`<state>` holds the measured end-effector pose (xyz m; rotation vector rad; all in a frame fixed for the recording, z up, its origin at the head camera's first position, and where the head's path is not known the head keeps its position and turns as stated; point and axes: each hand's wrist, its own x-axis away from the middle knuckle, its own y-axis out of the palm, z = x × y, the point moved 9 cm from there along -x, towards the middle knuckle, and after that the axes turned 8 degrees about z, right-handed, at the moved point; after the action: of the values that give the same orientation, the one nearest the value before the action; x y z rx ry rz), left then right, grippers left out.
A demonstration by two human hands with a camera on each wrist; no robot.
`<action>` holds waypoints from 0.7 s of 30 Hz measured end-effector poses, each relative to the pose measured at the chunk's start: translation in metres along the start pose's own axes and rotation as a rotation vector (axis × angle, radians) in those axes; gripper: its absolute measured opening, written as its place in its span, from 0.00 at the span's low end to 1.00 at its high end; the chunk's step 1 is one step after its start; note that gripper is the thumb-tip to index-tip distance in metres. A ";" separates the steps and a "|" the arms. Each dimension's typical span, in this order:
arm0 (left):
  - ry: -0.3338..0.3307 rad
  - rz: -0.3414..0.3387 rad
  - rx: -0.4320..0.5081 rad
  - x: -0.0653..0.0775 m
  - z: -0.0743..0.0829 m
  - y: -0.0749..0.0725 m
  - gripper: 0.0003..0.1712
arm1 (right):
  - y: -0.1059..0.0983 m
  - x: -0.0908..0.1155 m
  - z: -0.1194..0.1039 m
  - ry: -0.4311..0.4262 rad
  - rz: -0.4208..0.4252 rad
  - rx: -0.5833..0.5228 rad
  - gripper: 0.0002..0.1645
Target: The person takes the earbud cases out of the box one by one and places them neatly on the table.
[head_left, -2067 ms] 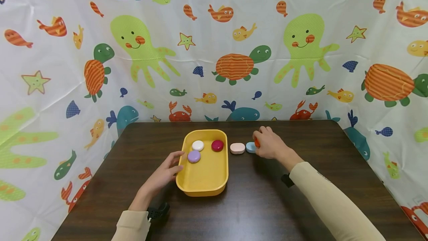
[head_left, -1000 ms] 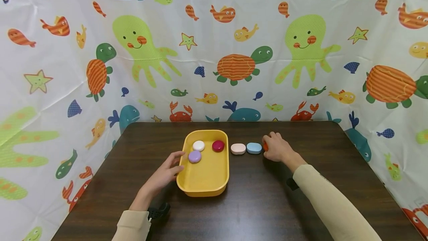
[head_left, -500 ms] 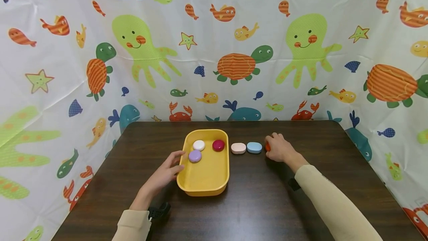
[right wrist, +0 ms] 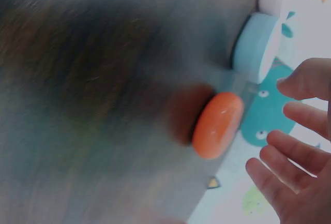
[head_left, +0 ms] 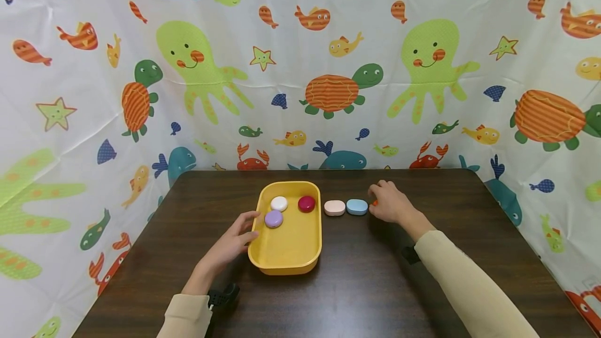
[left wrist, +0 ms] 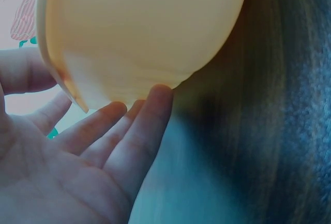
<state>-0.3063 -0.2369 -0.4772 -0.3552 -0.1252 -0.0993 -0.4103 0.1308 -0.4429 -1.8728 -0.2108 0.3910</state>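
Here, the orange oval piece (right wrist: 218,125) lies just apart from the right fingers (right wrist: 266,185), loosely spread.

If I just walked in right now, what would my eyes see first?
Probably the big white cloth behind the dark table, covered in sea animals like green octopuses and turtles. Next might be the bright yellow tray on the table, with a white piece, a purple piece and a dark red piece inside. Then perhaps the orange piece, on the table just right of the blue piece.
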 end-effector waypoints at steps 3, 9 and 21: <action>0.008 -0.004 -0.002 0.000 0.001 0.000 0.30 | -0.007 -0.001 -0.010 -0.012 0.021 -0.001 0.20; -0.002 0.004 -0.005 0.000 0.000 -0.001 0.30 | -0.014 -0.002 -0.027 -0.032 0.040 -0.011 0.20; 0.004 -0.002 -0.017 -0.001 -0.001 0.000 0.30 | -0.023 -0.001 -0.058 -0.108 0.096 -0.038 0.19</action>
<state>-0.3068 -0.2369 -0.4788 -0.3716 -0.1205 -0.1036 -0.3886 0.0868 -0.4041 -1.9056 -0.2028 0.5587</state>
